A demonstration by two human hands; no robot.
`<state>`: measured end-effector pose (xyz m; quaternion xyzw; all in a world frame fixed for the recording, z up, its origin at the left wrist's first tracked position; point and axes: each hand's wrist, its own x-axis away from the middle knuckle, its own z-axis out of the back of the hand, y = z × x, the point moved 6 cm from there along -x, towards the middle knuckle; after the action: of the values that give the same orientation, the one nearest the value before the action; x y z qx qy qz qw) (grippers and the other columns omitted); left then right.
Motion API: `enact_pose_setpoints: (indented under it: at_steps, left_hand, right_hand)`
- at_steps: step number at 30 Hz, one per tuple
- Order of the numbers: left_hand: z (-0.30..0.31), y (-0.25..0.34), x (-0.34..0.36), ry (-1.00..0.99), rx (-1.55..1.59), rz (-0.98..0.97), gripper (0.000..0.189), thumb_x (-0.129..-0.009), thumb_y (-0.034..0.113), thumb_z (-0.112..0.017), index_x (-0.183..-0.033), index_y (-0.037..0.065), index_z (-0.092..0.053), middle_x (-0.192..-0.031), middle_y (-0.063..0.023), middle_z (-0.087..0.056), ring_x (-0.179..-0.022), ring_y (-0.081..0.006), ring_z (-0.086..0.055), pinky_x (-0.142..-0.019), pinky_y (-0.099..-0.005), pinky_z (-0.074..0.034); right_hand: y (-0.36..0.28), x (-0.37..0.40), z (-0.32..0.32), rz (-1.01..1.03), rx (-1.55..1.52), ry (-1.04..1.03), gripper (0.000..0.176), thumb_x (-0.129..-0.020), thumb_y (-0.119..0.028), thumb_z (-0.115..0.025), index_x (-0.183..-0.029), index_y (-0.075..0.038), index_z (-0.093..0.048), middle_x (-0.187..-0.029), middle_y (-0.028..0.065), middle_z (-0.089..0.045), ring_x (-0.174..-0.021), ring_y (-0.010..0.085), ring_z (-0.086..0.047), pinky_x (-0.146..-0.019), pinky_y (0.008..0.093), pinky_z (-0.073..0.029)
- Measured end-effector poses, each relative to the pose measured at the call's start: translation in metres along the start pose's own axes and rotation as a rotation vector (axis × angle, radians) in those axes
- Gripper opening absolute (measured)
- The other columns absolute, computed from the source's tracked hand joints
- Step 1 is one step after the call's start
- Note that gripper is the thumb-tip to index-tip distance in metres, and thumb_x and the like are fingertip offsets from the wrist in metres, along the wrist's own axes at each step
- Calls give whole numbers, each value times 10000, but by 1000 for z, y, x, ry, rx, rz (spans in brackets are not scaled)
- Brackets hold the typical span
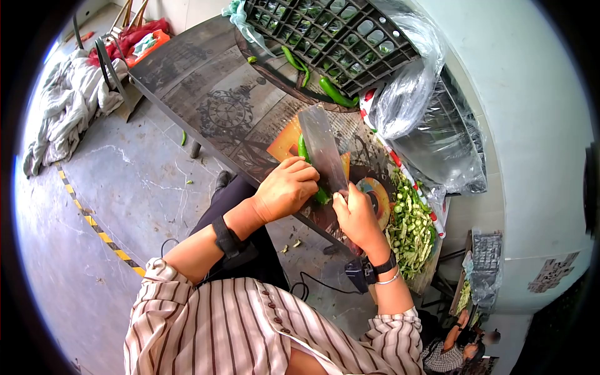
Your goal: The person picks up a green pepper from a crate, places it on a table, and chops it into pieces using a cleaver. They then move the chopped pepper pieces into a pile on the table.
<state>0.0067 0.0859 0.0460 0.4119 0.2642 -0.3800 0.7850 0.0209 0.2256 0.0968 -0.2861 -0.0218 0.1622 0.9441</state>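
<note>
My left hand (287, 187) is closed on a long green chili (303, 149) at the table's near edge; one end of the chili shows above my fingers and a green piece (322, 195) shows below them. My right hand (358, 215) grips the lower end of a wide cleaver (323, 147), whose blade points up and away, just right of the chili. An orange patch (286, 139) shows on the table under the blade. Right of my right hand lies a big heap of cut green chilies (409, 234).
A black crate (331, 37) of chilies stands at the dark table's (181, 69) far side, with loose chilies (336, 92) beside it. Clear plastic bags (406, 100) lie at the right. White cloth (69, 103) is at the far left. Another person (447, 353) works at the lower right.
</note>
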Motion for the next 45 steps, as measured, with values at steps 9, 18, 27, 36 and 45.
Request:
enact_pose_setpoints:
  at_steps: [9,18,27,36,45]
  left_hand:
    - [11,-1,-8,105,30,67,99,-732,87,-643,-830,70,-637,-926,-37,-576,-945,-248,-552,-896,-379,-428]
    - [21,-30,-16,28,-98,116,197,-667,131,-726,-855,98,-676,-948,-2,-638,-974,-208,-583,-930,-374,-432]
    - [25,-35,-13,49,-109,119,138,-697,151,-728,-819,111,-678,-924,14,-632,-988,-185,-583,-1013,-412,-384]
    - [25,-36,-13,-1,-98,155,121,-696,121,-722,-808,117,-676,-922,21,-627,-1018,-179,-573,-1060,-442,-321]
    - [29,-32,-14,39,-96,135,88,-690,107,-715,-759,112,-661,-876,17,-614,-976,-184,-573,-1055,-442,-331]
  right_hand:
    - [-1,-5,0,-100,-5,-42,203,-910,-102,-548,-821,69,-483,-679,261,-572,-665,458,-575,-555,460,-437]
    - [8,-5,-3,-148,-60,-54,206,-901,-107,-555,-826,74,-491,-679,268,-579,-673,458,-584,-561,460,-447]
    - [-4,-18,2,-192,46,-154,218,-900,-129,-545,-835,75,-504,-715,293,-580,-717,475,-581,-623,495,-455]
    - [-17,-80,-17,-70,159,-131,268,-905,-157,-506,-818,96,-522,-747,307,-600,-751,468,-607,-723,496,-475]
    - [-11,-26,1,-318,28,-287,270,-888,-159,-486,-819,99,-522,-662,282,-580,-587,389,-624,-564,462,-480]
